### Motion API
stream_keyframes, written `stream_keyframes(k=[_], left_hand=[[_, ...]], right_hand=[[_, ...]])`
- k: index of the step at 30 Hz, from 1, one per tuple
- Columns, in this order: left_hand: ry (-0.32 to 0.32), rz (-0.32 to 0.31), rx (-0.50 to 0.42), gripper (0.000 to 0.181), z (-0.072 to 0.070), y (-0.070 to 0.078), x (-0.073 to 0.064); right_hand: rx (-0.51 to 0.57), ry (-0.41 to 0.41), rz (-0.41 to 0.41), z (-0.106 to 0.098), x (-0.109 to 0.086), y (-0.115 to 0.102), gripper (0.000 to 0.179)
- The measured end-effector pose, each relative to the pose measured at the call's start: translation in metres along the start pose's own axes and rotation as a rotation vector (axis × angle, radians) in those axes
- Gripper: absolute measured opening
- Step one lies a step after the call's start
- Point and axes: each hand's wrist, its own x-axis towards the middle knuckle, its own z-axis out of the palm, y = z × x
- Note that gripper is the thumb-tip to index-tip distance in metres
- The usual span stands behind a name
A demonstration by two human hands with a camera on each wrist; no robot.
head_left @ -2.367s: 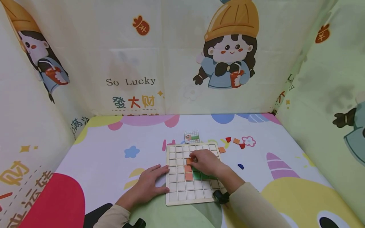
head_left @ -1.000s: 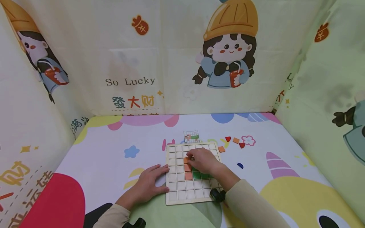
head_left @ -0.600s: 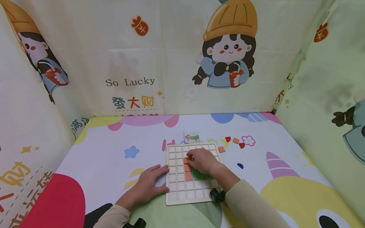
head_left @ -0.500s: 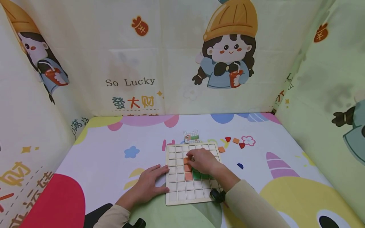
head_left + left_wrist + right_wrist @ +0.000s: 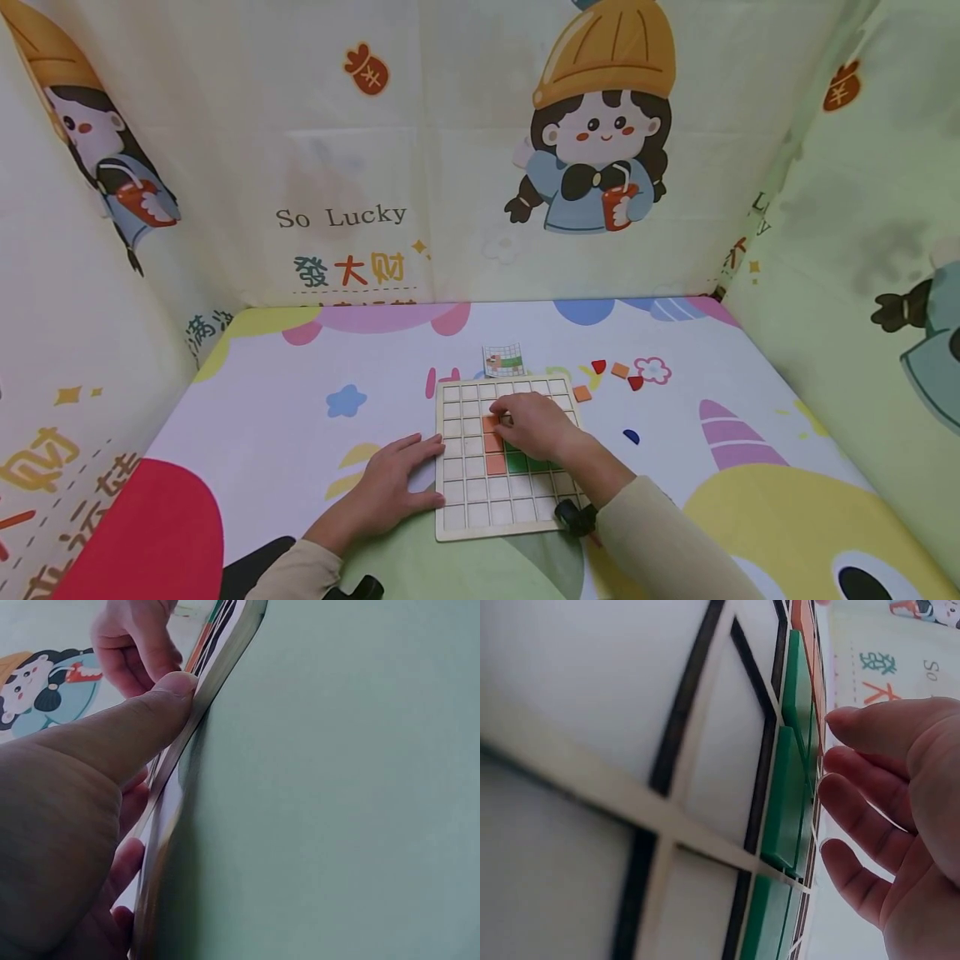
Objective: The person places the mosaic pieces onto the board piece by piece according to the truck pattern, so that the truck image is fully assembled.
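Observation:
A wooden grid board [image 5: 465, 512] lies on the table in the head view. My left hand [image 5: 386, 487] rests along its left edge, fingers extended; the left wrist view shows the thumb [image 5: 135, 724] against the rim. Over the board's middle, my right hand [image 5: 542, 427] touches an orange square tile [image 5: 491, 424] with its fingertips; the tile lies flat in a cell. Two more orange tiles [image 5: 495, 463] sit below it in the same column. Green tiles [image 5: 784, 799] fill cells beside them, partly hidden under the right hand. No tile shows between the right fingers in the right wrist view.
A small pattern card [image 5: 503, 361] lies beyond the board's far edge. To the right are loose orange squares [image 5: 582, 393], red pieces [image 5: 636, 383] and a blue half-round piece [image 5: 632, 437]. Printed cloth walls [image 5: 450, 167] stand behind and at both sides.
My right hand has moved slightly left with the orange tile, which now lies flat in line with the column below. The left hand has not moved.

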Motion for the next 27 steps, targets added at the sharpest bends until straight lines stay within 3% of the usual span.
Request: stream_keyframes(k=[6, 13, 27], left_hand=[[0.005, 0.006, 0.004, 0.069, 0.0, -0.001, 0.0], [0.014, 0.009, 0.007, 0.069, 0.001, -0.002, 0.0], [0.005, 0.001, 0.008, 0.069, 0.001, 0.0, 0.0]], right_hand=[[0.054, 0.046, 0.0, -0.008, -0.008, 0.003, 0.029], [0.066, 0.073, 0.061, -0.021, -0.016, 0.015, 0.03], [0.07, 0.158, 0.18, -0.054, -0.033, 0.077, 0.04]])
